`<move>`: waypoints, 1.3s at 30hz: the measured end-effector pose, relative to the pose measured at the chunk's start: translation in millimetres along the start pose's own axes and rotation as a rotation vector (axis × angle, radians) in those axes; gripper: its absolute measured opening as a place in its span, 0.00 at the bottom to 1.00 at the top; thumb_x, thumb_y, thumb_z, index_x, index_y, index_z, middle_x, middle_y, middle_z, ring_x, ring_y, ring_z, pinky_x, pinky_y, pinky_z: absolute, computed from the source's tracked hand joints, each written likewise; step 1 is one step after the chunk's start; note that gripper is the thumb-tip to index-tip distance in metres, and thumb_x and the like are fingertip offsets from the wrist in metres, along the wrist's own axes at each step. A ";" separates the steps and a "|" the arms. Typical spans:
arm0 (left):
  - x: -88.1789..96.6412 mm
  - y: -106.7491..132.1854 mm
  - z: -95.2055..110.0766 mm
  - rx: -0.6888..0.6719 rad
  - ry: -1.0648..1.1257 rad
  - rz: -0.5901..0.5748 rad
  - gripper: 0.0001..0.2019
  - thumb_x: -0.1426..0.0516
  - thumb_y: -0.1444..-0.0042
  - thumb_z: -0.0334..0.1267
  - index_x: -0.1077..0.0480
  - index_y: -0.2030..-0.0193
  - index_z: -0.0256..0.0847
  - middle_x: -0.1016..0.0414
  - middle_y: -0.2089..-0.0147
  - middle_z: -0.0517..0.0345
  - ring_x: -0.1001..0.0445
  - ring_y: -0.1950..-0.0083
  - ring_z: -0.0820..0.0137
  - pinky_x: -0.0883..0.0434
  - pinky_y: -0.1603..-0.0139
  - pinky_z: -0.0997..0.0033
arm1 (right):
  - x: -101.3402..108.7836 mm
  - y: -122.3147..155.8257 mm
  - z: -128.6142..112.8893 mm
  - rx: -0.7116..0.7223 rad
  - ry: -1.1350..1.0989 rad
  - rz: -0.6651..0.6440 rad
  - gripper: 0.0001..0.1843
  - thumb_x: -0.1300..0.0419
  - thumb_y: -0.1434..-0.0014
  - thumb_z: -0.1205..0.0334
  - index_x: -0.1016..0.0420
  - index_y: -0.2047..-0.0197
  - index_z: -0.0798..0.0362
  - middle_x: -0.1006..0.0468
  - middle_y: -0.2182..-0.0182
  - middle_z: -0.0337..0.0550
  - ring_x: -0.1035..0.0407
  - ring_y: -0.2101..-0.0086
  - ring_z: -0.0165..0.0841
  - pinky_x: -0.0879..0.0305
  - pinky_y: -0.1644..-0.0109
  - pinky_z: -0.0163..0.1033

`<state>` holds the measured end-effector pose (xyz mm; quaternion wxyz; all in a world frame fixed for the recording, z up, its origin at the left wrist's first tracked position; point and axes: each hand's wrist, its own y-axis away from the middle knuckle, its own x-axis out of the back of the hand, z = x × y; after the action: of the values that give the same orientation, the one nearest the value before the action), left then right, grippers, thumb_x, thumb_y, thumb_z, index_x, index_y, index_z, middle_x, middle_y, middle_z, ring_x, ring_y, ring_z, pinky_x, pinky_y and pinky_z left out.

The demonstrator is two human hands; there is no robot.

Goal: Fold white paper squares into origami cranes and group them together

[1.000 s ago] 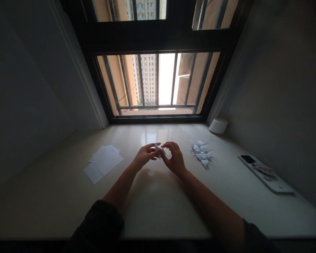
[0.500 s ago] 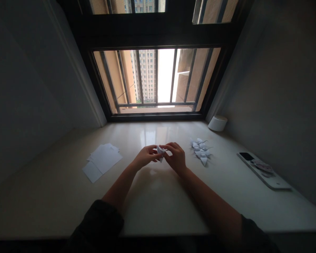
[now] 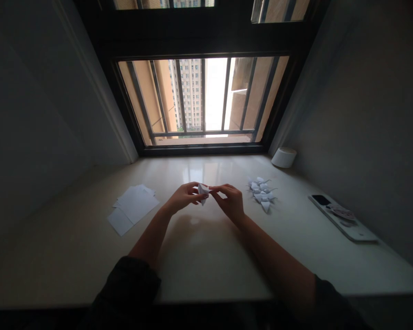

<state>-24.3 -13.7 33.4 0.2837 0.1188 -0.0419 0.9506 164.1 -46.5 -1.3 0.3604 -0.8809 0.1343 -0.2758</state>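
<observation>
A small folded white paper piece [image 3: 203, 191], pointed like an origami crane, is held above the sill between my hands. My left hand [image 3: 186, 196] grips its body between thumb and fingers. My right hand [image 3: 230, 200] pinches a narrow tip on its right side, thumb against forefinger. To the right lies a cluster of several folded paper cranes [image 3: 262, 196] with thin points sticking out. On the left, a loose stack of white paper sheets [image 3: 134, 206] lies fanned out.
The pale glossy sill [image 3: 206, 266] runs up to a barred window [image 3: 203, 149] with a dark frame. A white rounded object [image 3: 284, 157] stands in the back right corner. A phone [image 3: 344, 222] in a light case lies along the right wall.
Both hands held the paper close together; now my left hand has shifted left with the paper, and my right fingers have drawn out to its right tip. The camera view has tilted slightly.
</observation>
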 end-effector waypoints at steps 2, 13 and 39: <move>0.4 -0.1 -0.9 -0.007 -0.004 -0.008 0.22 0.37 0.54 0.47 0.29 0.54 0.39 0.24 0.63 0.51 0.26 0.63 0.67 0.32 0.66 0.71 | -0.5 1.0 0.7 -0.043 -0.009 0.034 0.08 0.39 0.45 0.59 0.20 0.63 0.46 0.21 0.72 0.41 0.29 0.71 0.33 0.33 0.70 0.36; 2.5 0.9 1.4 -0.030 -0.039 -0.041 0.22 0.38 0.53 0.47 0.30 0.54 0.36 0.23 0.62 0.47 0.23 0.64 0.64 0.32 0.70 0.72 | -0.9 -2.2 2.4 -0.231 -0.135 0.101 0.08 0.35 0.52 0.55 0.21 0.71 0.50 0.22 0.77 0.37 0.31 0.76 0.31 0.34 0.70 0.35; -3.9 0.1 -4.1 -0.099 -0.182 0.151 0.23 0.42 0.48 0.49 0.30 0.49 0.39 0.23 0.59 0.50 0.22 0.62 0.61 0.29 0.67 0.69 | -7.9 0.1 9.2 -0.034 -0.080 -0.040 0.17 0.36 0.47 0.55 0.24 0.53 0.45 0.21 0.69 0.42 0.29 0.69 0.33 0.32 0.64 0.39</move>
<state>-22.1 -15.3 28.5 0.2121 0.1869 -0.1233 0.9513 163.1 -38.0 -9.8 0.3448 -0.8997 0.1069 -0.2453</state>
